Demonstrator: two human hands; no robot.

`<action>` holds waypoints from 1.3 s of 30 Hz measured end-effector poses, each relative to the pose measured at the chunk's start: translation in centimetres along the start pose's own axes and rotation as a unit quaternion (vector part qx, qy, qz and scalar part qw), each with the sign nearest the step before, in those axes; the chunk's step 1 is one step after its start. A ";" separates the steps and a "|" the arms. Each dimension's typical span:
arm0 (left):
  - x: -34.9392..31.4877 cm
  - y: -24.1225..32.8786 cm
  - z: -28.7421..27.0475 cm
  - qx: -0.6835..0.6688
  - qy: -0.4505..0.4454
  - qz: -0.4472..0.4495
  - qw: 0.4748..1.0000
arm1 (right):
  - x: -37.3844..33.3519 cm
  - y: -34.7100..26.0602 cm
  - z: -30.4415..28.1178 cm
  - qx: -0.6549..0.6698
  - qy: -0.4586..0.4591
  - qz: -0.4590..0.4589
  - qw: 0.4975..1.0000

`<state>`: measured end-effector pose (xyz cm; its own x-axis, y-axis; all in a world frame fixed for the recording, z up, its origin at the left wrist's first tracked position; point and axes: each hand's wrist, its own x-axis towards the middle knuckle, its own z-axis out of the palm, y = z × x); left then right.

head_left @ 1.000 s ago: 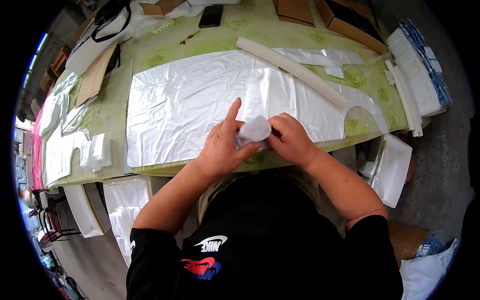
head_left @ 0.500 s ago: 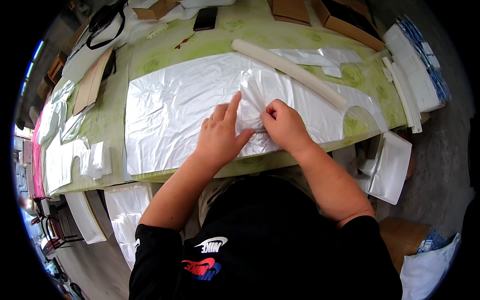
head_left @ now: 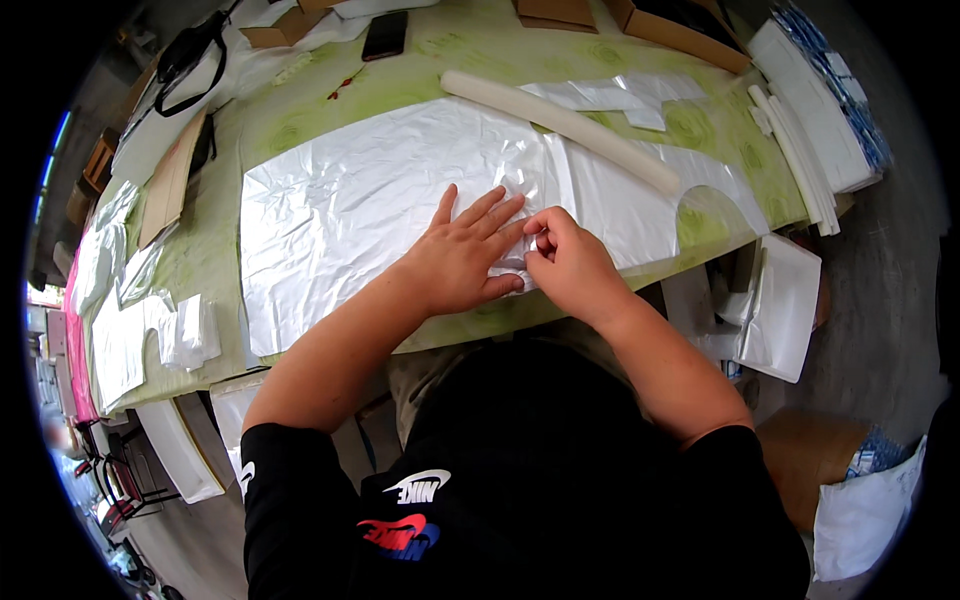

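A thin white plastic apron (head_left: 340, 215) lies spread over the table, wrinkled, with a curved cutout at its right end. My left hand (head_left: 462, 258) rests flat on its middle, fingers spread. Close beside it, my right hand (head_left: 578, 268) has its fingers curled and pinched on the apron near the front edge. Creases run through the film between both hands, and part of the gripped film is hidden by my fingers. A long off-white tube (head_left: 560, 128) lies slantwise across the apron's far right part.
The table wears a green-patterned cover (head_left: 400, 90). On it lie a black phone (head_left: 385, 36), cardboard pieces (head_left: 172, 185), folded white plastic (head_left: 190, 335) at left and thin white rolls (head_left: 795, 160) at right. White bins (head_left: 780, 310) stand below the table edge.
My left hand has turned and slid right, its fingers now spread flat beside the right hand. The right hand stays pinched, and the gathered folds in the film look flatter.
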<state>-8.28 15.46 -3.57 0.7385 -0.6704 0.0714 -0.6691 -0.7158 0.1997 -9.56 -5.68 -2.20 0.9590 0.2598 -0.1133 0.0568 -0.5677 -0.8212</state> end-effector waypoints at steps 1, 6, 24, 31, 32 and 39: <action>-0.1 0.1 0.3 -0.005 -0.001 0.015 1.000 | -0.6 0.3 -0.2 0.005 0.008 -0.014 1.000; 1.3 0.5 -0.1 -0.030 0.003 0.077 0.997 | -2.8 1.2 -0.7 0.020 0.042 -0.062 0.997; 4.4 2.4 0.1 -0.224 0.043 0.042 0.973 | -3.6 5.5 -5.5 -0.160 0.112 -0.282 0.939; 5.8 3.4 2.1 -0.268 0.175 -0.147 0.936 | -0.7 5.4 -4.8 -0.116 0.159 -0.123 0.973; 5.9 3.7 2.0 -0.262 0.176 -0.164 0.935 | -0.6 5.1 -4.7 -0.097 0.165 -0.094 0.977; 6.2 5.2 2.5 -0.037 0.189 -0.092 0.977 | -0.1 3.9 -4.8 -0.119 0.155 -0.021 0.981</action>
<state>-7.40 7.04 -4.56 0.8325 -0.4019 0.3814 -0.5252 -0.7918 0.3118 -8.07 -11.68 -2.73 0.9907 0.0585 0.1232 0.1260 -0.7376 -0.6633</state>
